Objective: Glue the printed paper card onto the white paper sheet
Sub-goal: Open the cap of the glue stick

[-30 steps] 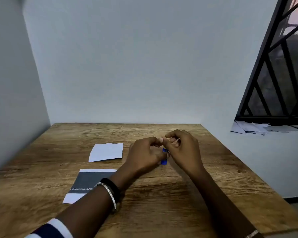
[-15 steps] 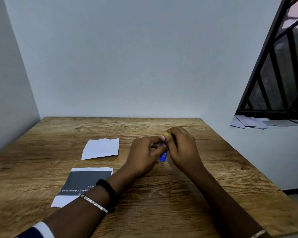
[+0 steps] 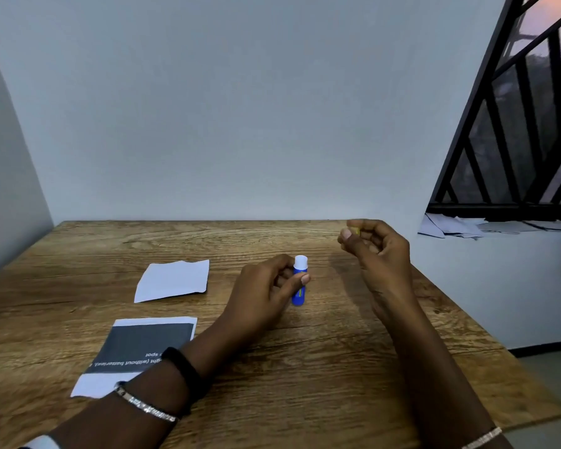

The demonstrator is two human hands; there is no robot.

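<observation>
Card status: printed paper card (image 3: 143, 345) lies flat on the table (image 3: 337, 367) near the person, print side up, its near corner under the left forearm. White paper sheet (image 3: 172, 280) lies just beyond it, apart, no overlap. Neither has been touched since half a second ago, and no glue shows on either. Change is at the glue stick (image 3: 300, 280): the cap is now off. Both hands were bunched together on it before. Now left hand (image 3: 263, 296) grips the blue barrel upright with the white tip exposed, while right hand (image 3: 379, 251) has pulled away up and to the right, fingertips pinching the small yellow cap (image 3: 356, 231). Judgement: uncapping is done, gluing not started. Next is likely parking the cap and spreading glue. The card is face up, so it probably needs flipping first
</observation>
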